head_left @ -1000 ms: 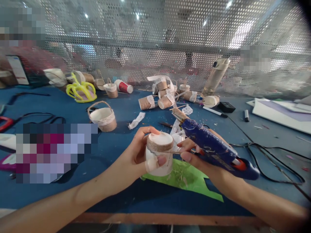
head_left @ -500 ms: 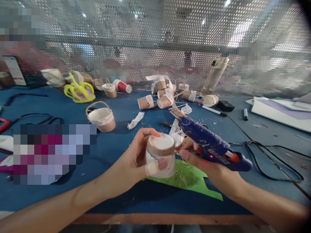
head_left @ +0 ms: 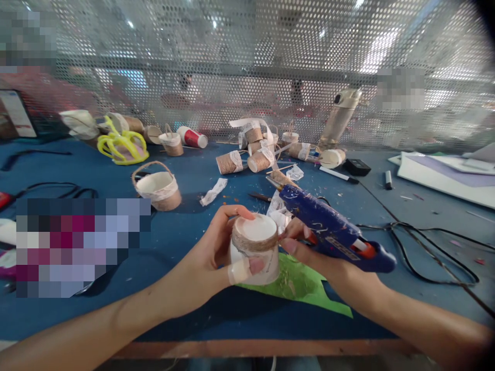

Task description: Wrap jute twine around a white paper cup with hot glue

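Note:
My left hand (head_left: 228, 252) is wrapped round a white paper cup (head_left: 266, 263), its thumb on the side and a finger over the top. Brown twine (head_left: 255, 243) circles the cup near its upper end. My right hand (head_left: 309, 250) grips a blue hot glue gun (head_left: 320, 211), whose nozzle points up and left beyond the cup. The thumb and index finger of that hand pinch close to the cup's right side; whether twine lies between them I cannot make out. Below the cup lies a green sheet (head_left: 305, 293) with glue smears.
A twine-wrapped basket (head_left: 160, 193) with a handle stands at left, near a yellow basket (head_left: 121, 147). Several twine-wrapped cups (head_left: 259, 161) are piled at the back. A lace strip (head_left: 214, 191), a bottle (head_left: 338, 121) and a black cable (head_left: 433, 278) are also on the table.
The view has shifted slightly, so the background sits a little further left. My hands keep nearly the same hold on the cup and glue gun.

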Demonstrator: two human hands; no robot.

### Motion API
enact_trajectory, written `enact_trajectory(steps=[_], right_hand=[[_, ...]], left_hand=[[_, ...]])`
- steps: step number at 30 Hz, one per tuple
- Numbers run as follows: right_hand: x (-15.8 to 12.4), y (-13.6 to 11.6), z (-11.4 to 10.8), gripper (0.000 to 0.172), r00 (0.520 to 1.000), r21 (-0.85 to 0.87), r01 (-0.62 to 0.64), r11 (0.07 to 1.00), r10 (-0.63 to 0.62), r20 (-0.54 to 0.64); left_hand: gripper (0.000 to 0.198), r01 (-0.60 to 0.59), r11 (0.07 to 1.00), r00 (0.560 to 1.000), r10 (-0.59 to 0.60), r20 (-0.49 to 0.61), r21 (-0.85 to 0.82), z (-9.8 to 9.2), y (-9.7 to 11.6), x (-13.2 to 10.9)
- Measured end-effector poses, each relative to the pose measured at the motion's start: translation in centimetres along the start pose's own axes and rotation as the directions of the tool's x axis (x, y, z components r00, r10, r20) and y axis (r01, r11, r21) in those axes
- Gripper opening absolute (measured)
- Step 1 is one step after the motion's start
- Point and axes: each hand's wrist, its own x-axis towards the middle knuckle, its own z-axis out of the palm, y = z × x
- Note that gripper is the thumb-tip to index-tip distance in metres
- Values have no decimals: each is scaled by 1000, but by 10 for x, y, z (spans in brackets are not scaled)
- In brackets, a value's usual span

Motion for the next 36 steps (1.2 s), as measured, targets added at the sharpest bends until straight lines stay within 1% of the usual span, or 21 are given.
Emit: enact_trajectory(steps=[6, 10, 14, 16, 22, 26, 31, 36], right_hand=[[0, 3, 0, 15, 1000, 24, -16, 1000, 16, 6], [1, 7, -1, 16, 1000, 40, 18, 999, -18, 1], [0, 5, 1, 16, 998, 33, 57, 998, -56, -32], [0, 4, 3, 17, 996, 24, 73, 997, -71, -55], [-1, 1, 5, 20, 995, 38, 64, 997, -61, -74], [-3, 0, 6, 18, 995, 24, 40, 999, -38, -88], [-2, 2, 9, 18, 992, 68, 23, 997, -14, -125], [-1, 4, 9, 20, 993, 89, 5, 996, 6, -115]], left_hand=[[39, -9, 1000, 1000, 9, 6, 9, -1, -2, -2], [40, -23, 999, 1000, 23, 1, 25, -1, -3, -2], [41, -38, 999, 999, 38, -9, 28, -1, -4, -1], [41, -28, 998, 1000, 28, -5, 48, -1, -4, -1], [43, -13, 996, 1000, 12, 10, 91, -2, -4, -3], [44, -3, 985, 1000, 0, 23, 170, -4, -5, -2], [47, -45, 971, 999, 43, 13, 234, -5, -8, -4], [48, -66, 962, 998, 66, 8, 265, -3, -9, -5]])
